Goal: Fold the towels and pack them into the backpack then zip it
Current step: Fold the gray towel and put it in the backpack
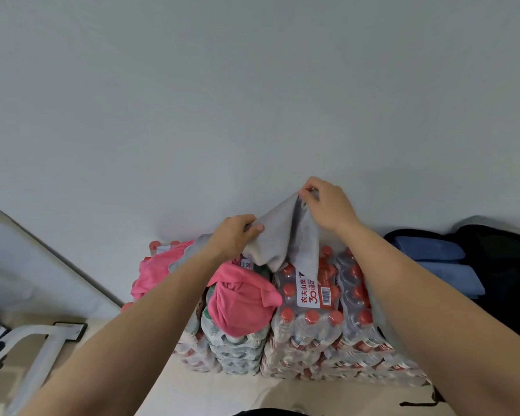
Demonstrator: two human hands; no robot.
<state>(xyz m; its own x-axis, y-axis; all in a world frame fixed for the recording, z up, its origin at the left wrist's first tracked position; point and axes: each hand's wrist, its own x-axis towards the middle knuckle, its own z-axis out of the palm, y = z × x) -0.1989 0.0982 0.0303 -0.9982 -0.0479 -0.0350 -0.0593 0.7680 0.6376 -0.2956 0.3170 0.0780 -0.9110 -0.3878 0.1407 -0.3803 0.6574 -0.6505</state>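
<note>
Pale grey wall [252, 85] is filling the upper part of the frame. Below it, at lower centre, shrink-wrapped packs of red-capped water bottles [306, 328] are being used as the working surface.

A soft grey cloth towel [282, 232] is being held up above those packs, at the middle of the frame, by both hands. Its top corner is being pinched by the right hand [327, 205], whose grip is clamped on the cloth between thumb and fingers. A lower edge is being gathered by the left hand [237, 232], whose grip is likewise closed on the fabric. The towel is probably being lifted clear so that it hangs straight and its edges can be matched for a fold.

It is showing as limp, matte and creased, draped in two hanging panels with a dark fold line between them. Its lower end is being let down onto the bottle caps.

A crumpled pink cloth towel [237, 307] is lying on the packs below the left hand, and a second pink towel [159, 274] is lying further left. Both are apparently waiting their turn.

At the right edge a black fabric backpack [511, 265] is lying open. Folded blue cloth towels [433, 253] are being kept in it, so packing is judged to be partly done.
</note>
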